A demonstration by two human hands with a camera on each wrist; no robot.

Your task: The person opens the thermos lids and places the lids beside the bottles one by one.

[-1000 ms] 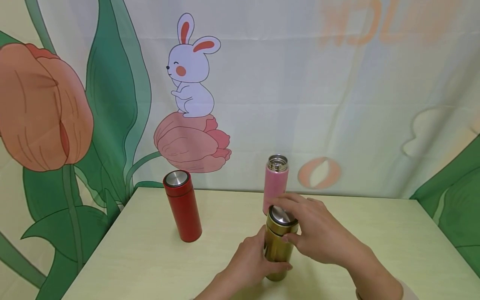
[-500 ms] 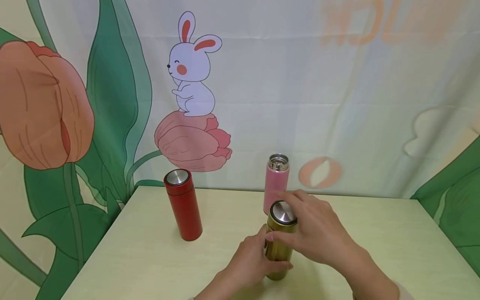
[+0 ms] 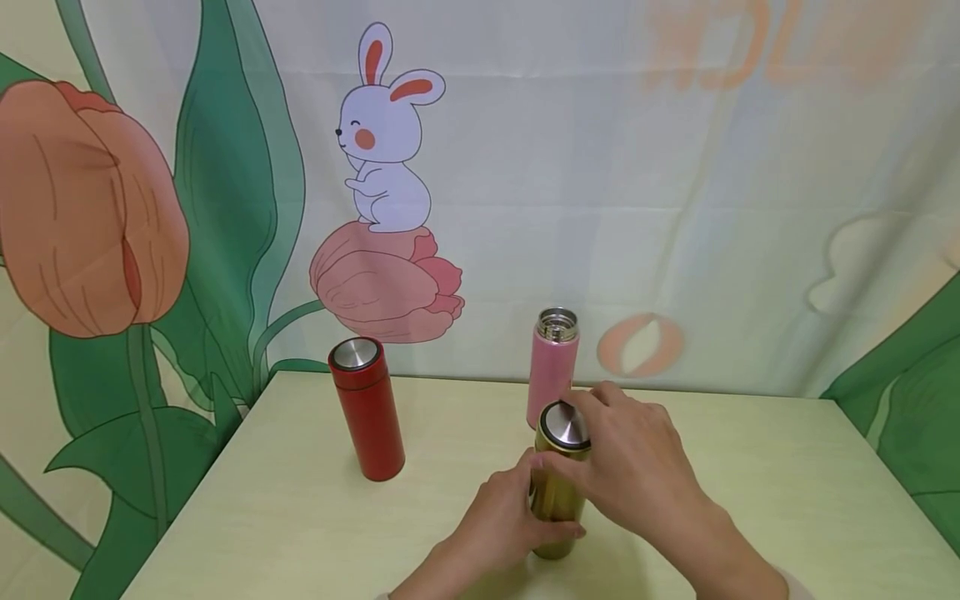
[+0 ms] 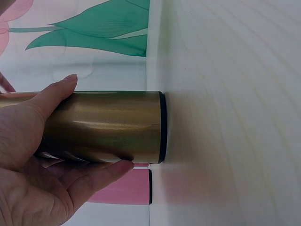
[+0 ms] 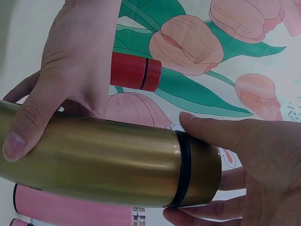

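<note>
A gold thermos [image 3: 558,500] stands upright on the table, its gold lid [image 3: 566,424] topped with a silver disc. My left hand [image 3: 497,518] grips the lower body, with thumb and fingers on opposite sides in the left wrist view. Around the lid, my right hand [image 3: 636,461] holds on with thumb in front and fingers behind. In the right wrist view a black ring [image 5: 184,168] shows between lid and body. Just behind stands a pink thermos [image 3: 552,375] without a lid, its steel threaded neck bare; the gold thermos and right hand hide part of it.
A red thermos [image 3: 372,433] with its lid on stands to the left on the pale table [image 3: 285,508]. A small pink piece [image 5: 21,222] shows at the right wrist view's lower left corner. A printed curtain [image 3: 510,183] hangs behind the table.
My right hand has turned about the lid, its thumb sliding left across the front of the gold thermos. The left hand has kept its hold in place.
</note>
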